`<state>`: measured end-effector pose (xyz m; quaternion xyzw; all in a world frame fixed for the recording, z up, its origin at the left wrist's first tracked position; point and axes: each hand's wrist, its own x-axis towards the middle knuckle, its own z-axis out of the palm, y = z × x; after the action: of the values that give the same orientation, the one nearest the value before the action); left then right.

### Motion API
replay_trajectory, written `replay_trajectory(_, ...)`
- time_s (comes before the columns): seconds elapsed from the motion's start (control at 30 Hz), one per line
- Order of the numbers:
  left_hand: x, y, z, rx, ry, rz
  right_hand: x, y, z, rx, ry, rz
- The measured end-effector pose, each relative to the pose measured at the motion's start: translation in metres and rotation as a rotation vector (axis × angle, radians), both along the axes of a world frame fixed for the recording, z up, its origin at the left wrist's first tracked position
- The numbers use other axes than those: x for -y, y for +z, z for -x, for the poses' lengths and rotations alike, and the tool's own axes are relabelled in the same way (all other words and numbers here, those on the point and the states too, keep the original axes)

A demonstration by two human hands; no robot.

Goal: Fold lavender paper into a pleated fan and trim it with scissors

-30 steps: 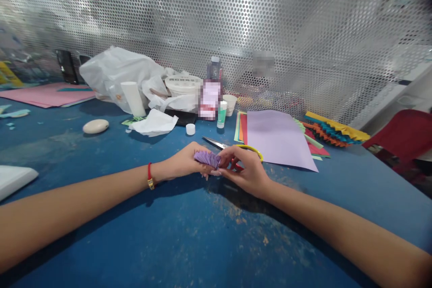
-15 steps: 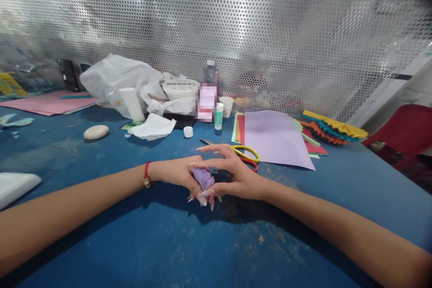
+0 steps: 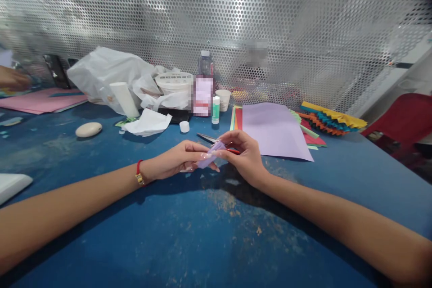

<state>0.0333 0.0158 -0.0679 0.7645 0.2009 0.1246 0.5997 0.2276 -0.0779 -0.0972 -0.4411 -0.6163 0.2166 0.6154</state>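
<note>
Between my two hands is a small piece of folded purple paper (image 3: 212,153), held above the blue table. My left hand (image 3: 180,158) pinches its lower left end between thumb and fingers. At its upper right end, my right hand (image 3: 245,155) grips it with thumb and fingertips. Just behind the hands lie scissors (image 3: 206,137), their handles mostly hidden by my right hand. A glue stick (image 3: 215,110) stands uncapped farther back, and its white cap (image 3: 184,126) rests to its left.
Purple sheets (image 3: 275,130) over other coloured paper lie right of centre, beside pleated paper (image 3: 332,119). A phone (image 3: 203,95), a paper cup (image 3: 223,100), a white plastic bag (image 3: 110,74) and a crumpled tissue (image 3: 147,122) stand behind. Another person's hand (image 3: 13,78) shows at far left.
Both hands have turned and risen slightly, and the purple paper now lies slanted between the fingertips of each. Another person's hand has come into view at far left.
</note>
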Motion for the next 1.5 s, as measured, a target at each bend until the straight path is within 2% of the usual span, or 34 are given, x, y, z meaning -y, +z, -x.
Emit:
replay_trajectory(0.2,-0.011,-0.004,0.005,0.097,0.252,-0.318,-0.002,0.001,-0.008,0.177,-0.142,-0.032)
replay_trajectory(0.27,-0.019,-0.006,0.008,0.120,0.287,-0.433,-0.001,0.002,-0.010,0.289,-0.151,-0.045)
replay_trajectory(0.33,-0.025,-0.007,0.011,0.135,0.251,-0.540,0.000,0.003,-0.010,0.404,-0.140,-0.054)
replay_trajectory(0.43,-0.029,-0.008,0.014,0.161,0.126,-0.668,0.002,0.003,-0.009,0.553,-0.108,-0.056)
replay_trajectory(0.6,-0.035,-0.010,0.016,0.200,0.015,-0.814,0.003,0.002,-0.009,0.696,-0.092,-0.046)
replay_trajectory(0.9,-0.046,-0.015,0.017,0.204,-0.087,-0.871,0.001,0.000,-0.009,0.785,-0.096,-0.025)
replay_trajectory(1.23,-0.044,-0.013,0.018,0.225,-0.139,-0.944,-0.003,-0.006,-0.010,0.840,-0.180,-0.090)
replay_trajectory(1.4,-0.035,-0.012,0.015,0.227,-0.125,-0.992,-0.003,-0.007,-0.010,0.835,-0.186,-0.147)
replay_trajectory(1.5,-0.025,-0.013,0.013,0.254,-0.064,-1.023,-0.001,-0.005,-0.009,0.802,-0.205,-0.183)
